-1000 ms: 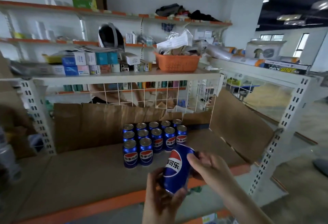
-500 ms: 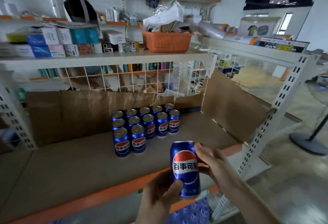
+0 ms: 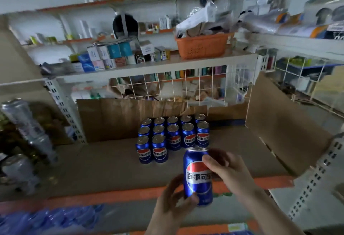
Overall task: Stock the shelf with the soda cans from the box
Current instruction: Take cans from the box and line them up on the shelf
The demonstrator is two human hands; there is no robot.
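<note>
I have the blue aluminium soda can with the red-and-white emblem (image 3: 198, 176) upright in both hands, held in the air just in front of the orange front lip of the cardboard-lined metal shelf (image 3: 104, 196). My right hand (image 3: 228, 171) wraps its upper half from the right, thumb lying across the label and fingers curled behind. My left hand (image 3: 172, 200) cups the lower left side, thumb pressed near the base.

I judge the can to be full: fairly heavy for its size, stiff in the wall while sealed, but smooth and liable to slip if gripped only by the fingertips. A grip round the middle of the body, as the right hand nearly has, looks safest for setting it down one-handed; the rim and the base are poorer holds.

Beyond it, on the shelf, stands a block of identical blue cans (image 3: 173, 135) in three rows, touching one another. The front row holds only two, so the open spot just right of them looks like the natural place. Brown cardboard flaps (image 3: 283, 121) rise behind and to the right. An orange plastic basket (image 3: 202, 45) sits on the shelf above.
</note>
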